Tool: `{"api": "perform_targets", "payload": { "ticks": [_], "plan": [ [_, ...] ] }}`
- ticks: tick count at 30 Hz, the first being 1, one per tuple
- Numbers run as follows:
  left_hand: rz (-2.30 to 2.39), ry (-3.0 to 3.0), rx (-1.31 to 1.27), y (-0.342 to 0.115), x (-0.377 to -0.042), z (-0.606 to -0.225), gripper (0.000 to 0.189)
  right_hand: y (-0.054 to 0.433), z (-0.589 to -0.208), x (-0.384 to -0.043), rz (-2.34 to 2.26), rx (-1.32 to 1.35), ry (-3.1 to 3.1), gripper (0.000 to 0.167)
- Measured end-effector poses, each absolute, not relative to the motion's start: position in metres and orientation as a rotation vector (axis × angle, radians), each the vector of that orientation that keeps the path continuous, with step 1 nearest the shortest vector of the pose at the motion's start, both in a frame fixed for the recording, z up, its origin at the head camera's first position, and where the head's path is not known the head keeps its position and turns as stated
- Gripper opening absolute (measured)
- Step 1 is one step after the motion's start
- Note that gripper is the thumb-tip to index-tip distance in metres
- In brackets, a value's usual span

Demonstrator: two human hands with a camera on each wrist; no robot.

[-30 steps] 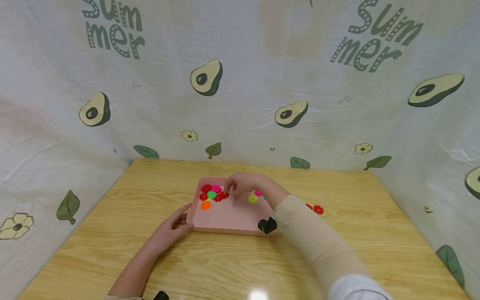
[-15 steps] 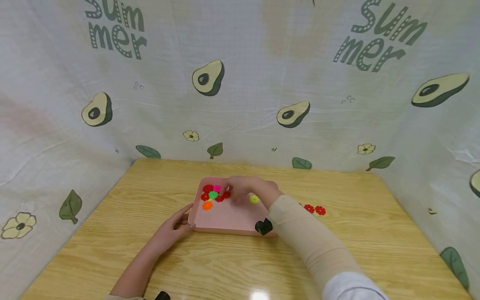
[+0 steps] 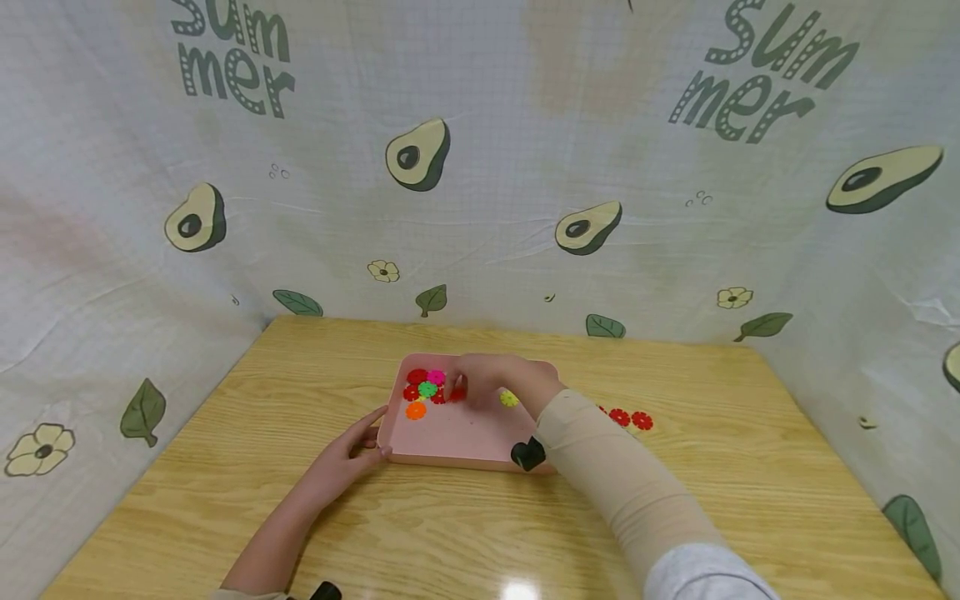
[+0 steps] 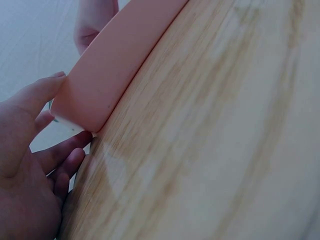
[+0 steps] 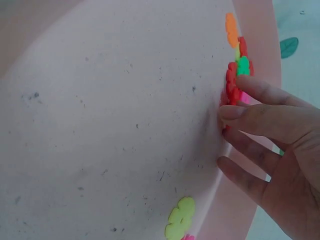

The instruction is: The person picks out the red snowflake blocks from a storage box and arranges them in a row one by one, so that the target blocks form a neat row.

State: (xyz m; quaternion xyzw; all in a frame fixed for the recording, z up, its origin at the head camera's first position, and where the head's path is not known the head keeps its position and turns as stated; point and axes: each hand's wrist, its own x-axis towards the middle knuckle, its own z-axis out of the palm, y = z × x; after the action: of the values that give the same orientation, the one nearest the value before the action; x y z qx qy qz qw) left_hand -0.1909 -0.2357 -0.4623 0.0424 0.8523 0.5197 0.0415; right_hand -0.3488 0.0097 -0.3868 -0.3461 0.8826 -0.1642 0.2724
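My left hand [image 3: 347, 454] holds the near left corner of a shallow pink tray [image 3: 457, 460], thumb at the rim and other fingers round the wall. Inside the tray my right hand [image 3: 483, 377] reaches over the far side, thumb and fingers pinching a red flower-shaped disc [image 3: 457, 395], mostly hidden by them. Right beside those fingertips lies a cluster of flower-shaped discs: several red ones [image 3: 411, 392], a green one [image 3: 427, 389], a pink one [image 3: 436, 377], and an orange one [image 3: 416, 410] nearer me. A yellow-green disc [image 5: 181, 219] lies to the right of this hand.
On the wooden table [image 3: 225, 467], red flower-shaped discs [image 3: 630, 419] lie in a row right of the tray, partly behind my right forearm. A printed cloth [image 3: 495, 167] hangs behind and at both sides of the table.
My right hand has lowered slightly to the red disc at the cluster's right edge, which has shifted a little toward me. My left hand stays at the tray corner.
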Motion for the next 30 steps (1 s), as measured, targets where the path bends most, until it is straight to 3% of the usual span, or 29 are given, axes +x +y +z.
{"api": "perform_targets", "payload": {
  "ticks": [30],
  "plan": [
    [1.586, 2.616, 0.128, -0.2366, -0.1917, -0.4637, 0.067, 0.0087, -0.3858, -0.3425, -0.372, -0.93, 2.328, 0.024]
  ]
}}
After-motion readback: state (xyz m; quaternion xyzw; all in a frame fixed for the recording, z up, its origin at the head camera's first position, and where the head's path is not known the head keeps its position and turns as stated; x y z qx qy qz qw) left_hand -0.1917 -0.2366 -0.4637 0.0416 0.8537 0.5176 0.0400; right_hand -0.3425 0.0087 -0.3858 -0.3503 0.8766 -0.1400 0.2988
